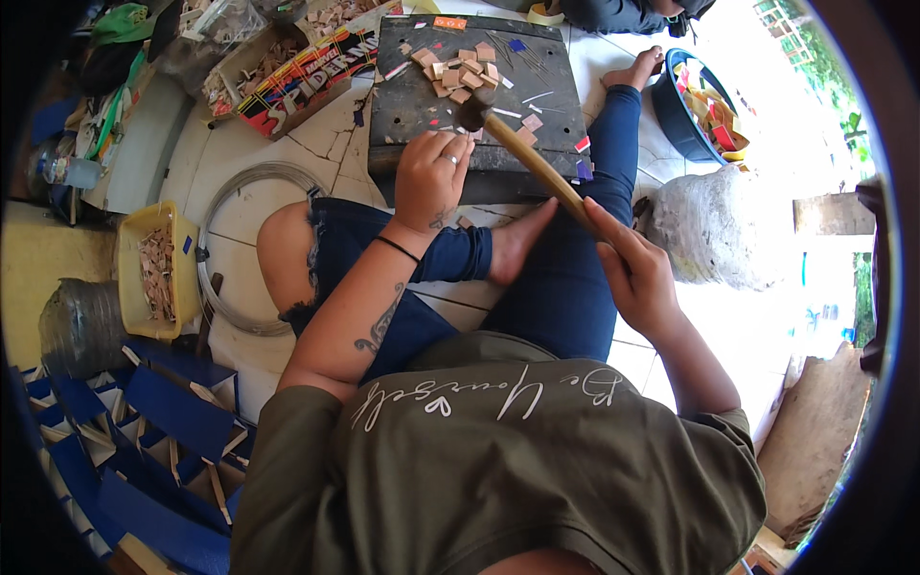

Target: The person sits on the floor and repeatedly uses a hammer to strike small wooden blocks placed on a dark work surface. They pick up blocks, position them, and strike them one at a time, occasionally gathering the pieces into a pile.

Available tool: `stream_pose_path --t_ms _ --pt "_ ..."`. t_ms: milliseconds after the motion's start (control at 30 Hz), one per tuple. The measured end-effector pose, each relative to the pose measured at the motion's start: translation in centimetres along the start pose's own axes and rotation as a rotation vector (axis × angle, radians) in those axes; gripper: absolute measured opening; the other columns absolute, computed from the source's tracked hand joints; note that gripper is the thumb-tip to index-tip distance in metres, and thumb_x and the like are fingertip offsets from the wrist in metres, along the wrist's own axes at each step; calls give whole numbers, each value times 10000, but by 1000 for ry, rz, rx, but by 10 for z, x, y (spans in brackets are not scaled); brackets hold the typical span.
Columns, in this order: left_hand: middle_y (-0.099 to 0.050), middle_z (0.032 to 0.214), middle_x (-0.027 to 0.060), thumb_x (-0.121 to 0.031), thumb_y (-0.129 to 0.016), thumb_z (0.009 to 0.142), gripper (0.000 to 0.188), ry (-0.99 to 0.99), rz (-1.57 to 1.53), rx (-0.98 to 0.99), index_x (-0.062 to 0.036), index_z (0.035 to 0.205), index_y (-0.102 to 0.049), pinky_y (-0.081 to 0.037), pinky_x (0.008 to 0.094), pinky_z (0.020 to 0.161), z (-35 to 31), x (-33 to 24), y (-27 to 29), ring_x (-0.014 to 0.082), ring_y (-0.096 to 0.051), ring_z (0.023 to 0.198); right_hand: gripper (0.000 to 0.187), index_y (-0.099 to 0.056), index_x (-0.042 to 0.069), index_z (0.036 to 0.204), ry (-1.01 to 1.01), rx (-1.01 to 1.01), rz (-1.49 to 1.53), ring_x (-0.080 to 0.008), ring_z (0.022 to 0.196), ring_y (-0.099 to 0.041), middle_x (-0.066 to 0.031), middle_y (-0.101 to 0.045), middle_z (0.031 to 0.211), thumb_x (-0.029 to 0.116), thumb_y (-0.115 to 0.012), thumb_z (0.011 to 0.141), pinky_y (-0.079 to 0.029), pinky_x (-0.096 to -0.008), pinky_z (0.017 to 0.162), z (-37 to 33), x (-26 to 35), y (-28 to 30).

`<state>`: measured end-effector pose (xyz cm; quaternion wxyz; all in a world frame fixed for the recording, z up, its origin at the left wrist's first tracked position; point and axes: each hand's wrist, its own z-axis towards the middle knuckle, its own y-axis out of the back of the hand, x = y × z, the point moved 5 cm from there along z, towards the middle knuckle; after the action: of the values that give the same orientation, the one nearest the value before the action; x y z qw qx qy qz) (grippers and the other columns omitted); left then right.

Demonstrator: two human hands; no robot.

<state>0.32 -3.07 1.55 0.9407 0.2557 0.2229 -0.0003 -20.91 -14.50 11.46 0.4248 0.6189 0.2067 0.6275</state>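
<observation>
My right hand [632, 273] grips a hammer [527, 153] by its wooden handle. The dark hammer head is over the near part of a low black worktop [402, 115]. Just left of the head, my left hand [431, 177] is closed in a pinch at the worktop's near edge; whatever is between its fingertips is too small to make out. Beyond both hands lies a pile of small wooden blocks [465, 75]. Thin metal wires [527, 57] and bits of coloured scrap are scattered to its right.
A coil of wire [213, 273] lies on the tiled floor at left, beside a yellow bin [182, 287] of wood pieces. A cardboard box [307, 91] stands behind. Blue panels [177, 407] are stacked lower left. At right are a dark basin [671, 115] and a plastic-wrapped bundle [704, 230].
</observation>
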Motion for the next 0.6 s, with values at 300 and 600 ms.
stream_pose_path --t_ms 300,600 --pt "-683 868 114 -101 -680 874 78 325 -193 -26 -30 888 -710 -510 368 763 6 20 34 293 -652 832 492 -502 187 1421 -246 -303 -232 -272 823 -672 -133 -656 1074 91 -572 944 -515 -365 734 3 -55 -12" --pt "-734 997 106 -149 -661 909 180 907 449 -285 -26 1023 -727 -528 317 810 -124 219 310 187 -679 885 509 -508 134 1387 -224 -312 -465 -329 1051 -575 -121 -577 1093 206 -633 899 -452 -447 877 20 -81 -32"
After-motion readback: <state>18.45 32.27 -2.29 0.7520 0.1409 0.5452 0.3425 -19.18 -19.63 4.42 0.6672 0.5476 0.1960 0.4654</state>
